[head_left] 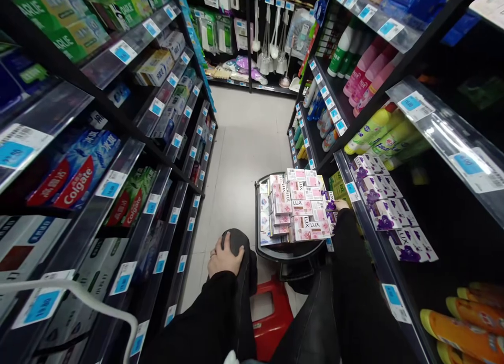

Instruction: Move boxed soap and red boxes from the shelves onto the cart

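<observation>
I sit on a red stool (271,314) in a shop aisle. My left hand (223,258) rests on my left knee, fingers curled over it, holding nothing. My right hand (340,204) reaches to the right edge of a stack of pink and white Lux soap boxes (299,209) piled in a dark round basket (289,248) in front of me. Its fingers touch a box with purple print at the stack's right side; most of the hand is hidden behind the black sleeve, so the grip is unclear.
Shelves stand on both sides: toothpaste boxes (74,175) on the left, purple Lux boxes (388,206) and cleaner bottles (370,73) on the right. Brushes (271,44) hang at the far end. A white rail (79,298) shows at lower left. Pale floor (244,138) runs ahead.
</observation>
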Available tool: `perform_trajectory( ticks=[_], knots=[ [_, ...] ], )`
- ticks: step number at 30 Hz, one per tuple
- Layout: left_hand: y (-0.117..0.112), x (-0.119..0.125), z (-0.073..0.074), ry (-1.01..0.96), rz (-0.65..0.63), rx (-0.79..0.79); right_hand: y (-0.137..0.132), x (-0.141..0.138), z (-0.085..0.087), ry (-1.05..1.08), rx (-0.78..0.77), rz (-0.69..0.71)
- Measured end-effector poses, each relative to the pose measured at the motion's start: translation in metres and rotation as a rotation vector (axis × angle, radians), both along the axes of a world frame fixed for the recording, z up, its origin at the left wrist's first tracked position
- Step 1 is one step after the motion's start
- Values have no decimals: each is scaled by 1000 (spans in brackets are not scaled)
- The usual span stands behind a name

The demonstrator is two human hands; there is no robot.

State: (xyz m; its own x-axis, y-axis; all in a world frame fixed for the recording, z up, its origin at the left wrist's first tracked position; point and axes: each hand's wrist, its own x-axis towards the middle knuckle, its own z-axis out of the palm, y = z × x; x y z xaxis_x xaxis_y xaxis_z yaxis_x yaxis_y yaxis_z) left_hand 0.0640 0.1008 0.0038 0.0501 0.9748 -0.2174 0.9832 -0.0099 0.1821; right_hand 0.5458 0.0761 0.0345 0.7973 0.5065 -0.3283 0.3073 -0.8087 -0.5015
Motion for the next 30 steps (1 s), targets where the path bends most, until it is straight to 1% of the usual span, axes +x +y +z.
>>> perform_trajectory(
  ticks=[3,7,13,18,22,25,28,30],
  knots=[
    [-1,-1,0,-12,-11,15,9,3,-3,-13,26,32],
    [0,-2,1,-11,-21,10,17,0,-6,-38,63,131],
    [0,0,2,8,-10,13,18,2,-8,-25,6,216],
    [0,1,5,-4,-2,-12,13,1,0,-36,-67,254],
    [0,1,5,-20,-13,-32,12,-6,10,-61,-107,266],
    [1,0,5,-28,-17,-49,15,-18,21,-100,-128,254],
    [2,0,4,-35,-14,-41,12,-42,40,-175,-149,202],
    [3,0,4,-33,-6,-40,1,-65,60,-206,-158,198]
  ],
)
